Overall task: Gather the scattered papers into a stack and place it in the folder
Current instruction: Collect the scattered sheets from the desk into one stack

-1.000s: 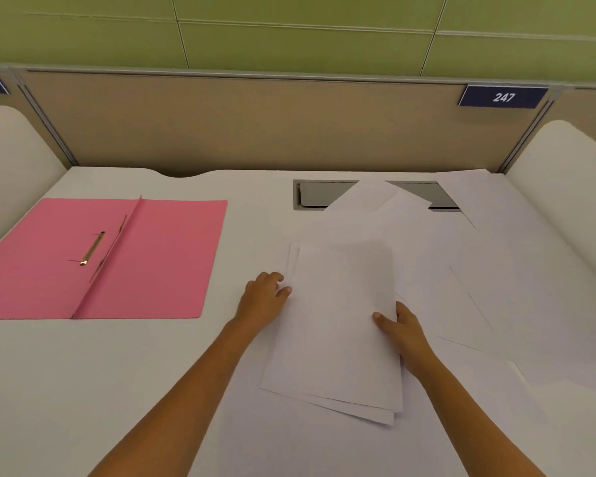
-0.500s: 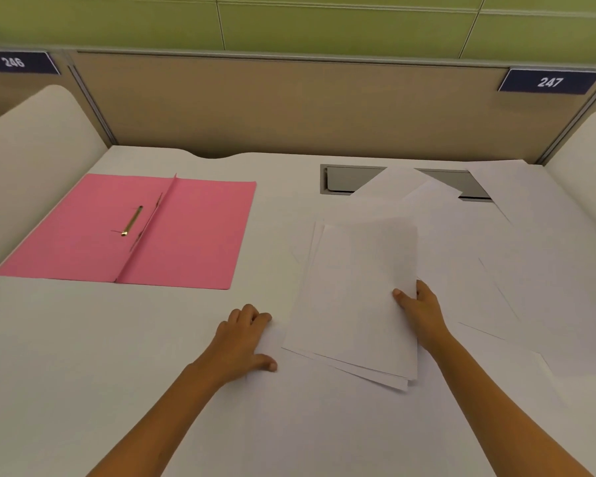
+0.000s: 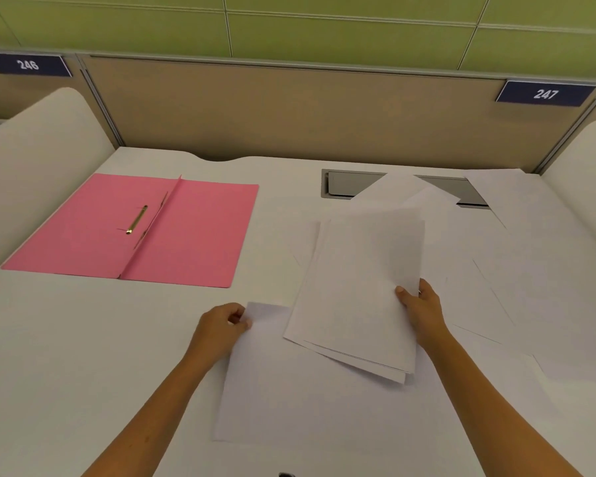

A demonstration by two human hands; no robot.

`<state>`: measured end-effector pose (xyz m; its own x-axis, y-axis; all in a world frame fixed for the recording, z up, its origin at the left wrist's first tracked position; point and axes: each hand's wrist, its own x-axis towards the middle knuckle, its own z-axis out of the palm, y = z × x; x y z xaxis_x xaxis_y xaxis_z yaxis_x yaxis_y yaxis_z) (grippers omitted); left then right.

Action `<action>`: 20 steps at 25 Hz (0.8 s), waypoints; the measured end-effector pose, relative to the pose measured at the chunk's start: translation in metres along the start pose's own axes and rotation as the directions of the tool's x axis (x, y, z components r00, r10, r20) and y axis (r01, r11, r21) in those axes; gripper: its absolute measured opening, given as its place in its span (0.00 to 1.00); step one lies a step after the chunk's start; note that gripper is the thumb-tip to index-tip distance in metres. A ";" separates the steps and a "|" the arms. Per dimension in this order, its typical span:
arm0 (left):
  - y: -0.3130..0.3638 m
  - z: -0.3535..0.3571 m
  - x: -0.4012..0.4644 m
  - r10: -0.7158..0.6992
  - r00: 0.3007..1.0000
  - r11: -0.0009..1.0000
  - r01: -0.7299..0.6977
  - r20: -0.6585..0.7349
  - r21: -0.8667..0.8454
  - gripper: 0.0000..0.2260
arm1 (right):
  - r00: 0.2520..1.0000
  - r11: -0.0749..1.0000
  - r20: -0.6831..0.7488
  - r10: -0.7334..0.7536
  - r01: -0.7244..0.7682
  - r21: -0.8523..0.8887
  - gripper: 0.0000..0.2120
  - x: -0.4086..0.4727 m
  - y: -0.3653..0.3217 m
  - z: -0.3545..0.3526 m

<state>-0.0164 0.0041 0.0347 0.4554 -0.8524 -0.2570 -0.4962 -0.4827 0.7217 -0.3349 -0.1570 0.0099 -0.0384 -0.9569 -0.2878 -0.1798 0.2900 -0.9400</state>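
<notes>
An open pink folder [image 3: 193, 235] with a brass fastener [image 3: 136, 220] lies flat at the left of the white desk. My right hand [image 3: 422, 309] grips a thin stack of white papers [image 3: 358, 287] by its right edge, lifted slightly above the desk. My left hand [image 3: 221, 327] pinches the upper left corner of a single white sheet [image 3: 289, 390] lying near the front edge, partly under the stack. More loose sheets [image 3: 530, 270] lie scattered over the right half of the desk.
A grey cable slot [image 3: 351, 184] sits at the back of the desk, partly covered by papers. A tan partition [image 3: 289, 108] with number plates 246 and 247 closes the back. White curved side panels [image 3: 31, 160] flank the desk.
My left hand left the stack's left edge, moved toward me and took the corner of the near sheet. My right hand kept holding the stack. The camera panned left.
</notes>
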 end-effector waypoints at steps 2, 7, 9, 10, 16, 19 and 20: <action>0.001 -0.018 0.005 0.013 0.987 0.994 -0.030 -0.159 -0.104 0.05 | 0.999 1.000 -0.041 -0.003 0.004 0.021 0.18 0.002 -0.003 -0.008; -0.009 -0.089 0.028 0.008 0.914 0.976 -0.095 -0.405 -0.195 0.05 | 0.994 0.998 -0.108 -0.005 0.011 0.059 0.17 0.006 -0.004 -0.029; -0.008 -0.118 0.031 -0.005 0.863 0.971 -0.117 -0.505 -0.209 0.07 | 0.994 0.999 -0.106 -0.007 0.013 0.051 0.16 0.007 -0.004 -0.033; -0.007 -0.129 0.032 -0.020 0.837 0.966 -0.126 -0.547 -0.228 0.07 | 0.995 0.999 -0.095 -0.010 0.014 0.045 0.15 0.007 -0.001 -0.033; 0.016 -0.101 0.049 -0.253 0.805 0.786 -0.152 -0.537 -0.599 0.04 | 1.000 1.000 -0.015 -0.019 0.020 0.019 0.15 -0.001 0.004 -0.010; 0.037 -0.041 0.050 -0.284 0.912 0.589 -0.078 -0.296 -0.804 0.12 | 1.000 1.000 0.015 -0.005 0.005 0.029 0.18 -0.004 0.003 0.005; 0.043 -0.018 0.046 -0.283 0.934 0.550 -0.030 -0.220 -0.835 0.15 | 1.000 0.999 0.021 0.000 -0.001 0.035 0.19 -0.002 0.006 0.009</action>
<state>-0.0032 -0.0526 0.0657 0.7282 -0.6148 -0.3029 0.3306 -0.0719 0.9410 -0.3270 -0.1530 0.0030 -0.0175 -0.9562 -0.2921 -0.1454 0.2914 -0.9455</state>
